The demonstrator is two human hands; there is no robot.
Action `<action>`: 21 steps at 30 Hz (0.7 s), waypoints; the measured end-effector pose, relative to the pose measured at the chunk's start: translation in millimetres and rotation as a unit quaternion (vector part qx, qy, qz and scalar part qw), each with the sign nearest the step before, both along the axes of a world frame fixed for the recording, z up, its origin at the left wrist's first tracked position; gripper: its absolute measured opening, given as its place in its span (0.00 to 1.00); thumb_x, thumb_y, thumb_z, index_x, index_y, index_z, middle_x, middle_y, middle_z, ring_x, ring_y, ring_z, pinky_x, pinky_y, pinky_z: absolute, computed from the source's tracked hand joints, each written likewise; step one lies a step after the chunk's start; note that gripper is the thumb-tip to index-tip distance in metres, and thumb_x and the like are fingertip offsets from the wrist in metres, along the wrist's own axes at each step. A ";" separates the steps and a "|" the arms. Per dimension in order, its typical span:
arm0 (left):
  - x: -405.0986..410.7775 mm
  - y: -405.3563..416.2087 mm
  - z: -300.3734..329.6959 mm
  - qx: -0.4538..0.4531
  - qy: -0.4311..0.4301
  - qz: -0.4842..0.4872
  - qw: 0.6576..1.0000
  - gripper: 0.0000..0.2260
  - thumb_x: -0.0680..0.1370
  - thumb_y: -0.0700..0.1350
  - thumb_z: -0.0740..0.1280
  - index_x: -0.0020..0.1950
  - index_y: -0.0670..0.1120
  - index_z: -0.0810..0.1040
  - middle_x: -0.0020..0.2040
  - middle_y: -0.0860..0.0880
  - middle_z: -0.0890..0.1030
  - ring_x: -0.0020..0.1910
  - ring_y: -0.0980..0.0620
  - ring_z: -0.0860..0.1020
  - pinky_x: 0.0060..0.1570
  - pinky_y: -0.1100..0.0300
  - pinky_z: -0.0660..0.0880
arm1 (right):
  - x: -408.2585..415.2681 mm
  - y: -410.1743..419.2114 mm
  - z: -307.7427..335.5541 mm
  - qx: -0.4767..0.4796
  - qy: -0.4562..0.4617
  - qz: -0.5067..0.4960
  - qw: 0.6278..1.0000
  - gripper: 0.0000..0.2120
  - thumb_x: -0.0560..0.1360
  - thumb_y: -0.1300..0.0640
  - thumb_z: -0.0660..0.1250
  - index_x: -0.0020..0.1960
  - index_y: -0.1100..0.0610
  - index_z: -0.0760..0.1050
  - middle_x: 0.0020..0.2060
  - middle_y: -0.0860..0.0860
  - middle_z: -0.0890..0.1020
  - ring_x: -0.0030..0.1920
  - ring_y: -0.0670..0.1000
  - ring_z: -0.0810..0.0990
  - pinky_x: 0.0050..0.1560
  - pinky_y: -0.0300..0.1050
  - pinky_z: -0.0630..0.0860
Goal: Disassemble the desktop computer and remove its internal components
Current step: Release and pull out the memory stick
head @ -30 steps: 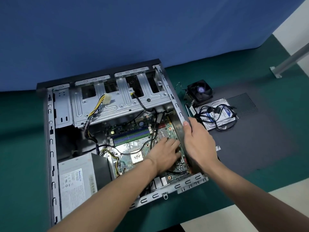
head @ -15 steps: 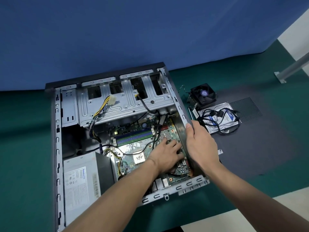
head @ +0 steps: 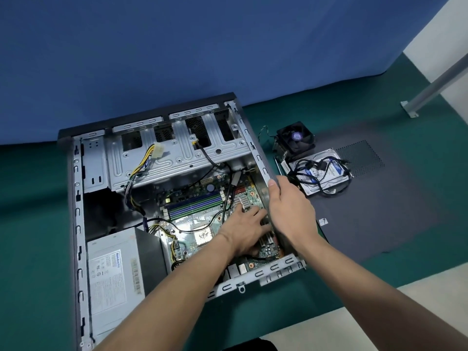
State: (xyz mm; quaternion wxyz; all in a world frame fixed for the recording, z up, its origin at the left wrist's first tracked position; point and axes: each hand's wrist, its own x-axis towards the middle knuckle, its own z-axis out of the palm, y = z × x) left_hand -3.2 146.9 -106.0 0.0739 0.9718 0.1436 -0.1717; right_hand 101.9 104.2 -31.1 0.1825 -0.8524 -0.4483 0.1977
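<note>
The open desktop case [head: 78, 198] lies on its side on green matting. Inside it sit a green motherboard [head: 192, 211], a grey power supply [head: 114, 277] at the lower left and a metal drive cage [head: 177, 158] at the back. My left hand [head: 247, 228] reaches down onto the right part of the motherboard, fingers spread on it; what the fingertips hold is hidden. My right hand [head: 291, 211] grips the case's right side wall, thumb inside and fingers outside.
Right of the case, a black side panel [head: 392, 211] lies flat. On it rest a CPU cooler fan [head: 296, 139] and a hard drive [head: 321, 173] with black cables [head: 314, 171] piled on top. A blue backdrop stands behind; a metal post foot [head: 410, 110] at far right.
The camera view has shifted slightly. Both hands stay in nearly the same places on the motherboard and the case wall.
</note>
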 end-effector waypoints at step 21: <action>-4.3 -6.6 11.1 -0.206 -0.096 0.270 0.936 0.09 0.74 0.38 0.68 0.49 0.51 0.80 0.55 0.55 0.74 0.62 0.51 0.70 0.70 0.51 0.62 | 60.7 -24.1 -58.9 -0.156 0.016 -0.090 0.984 0.17 0.76 0.53 0.65 0.61 0.59 0.67 0.58 0.56 0.70 0.54 0.60 0.76 0.48 0.50 0.70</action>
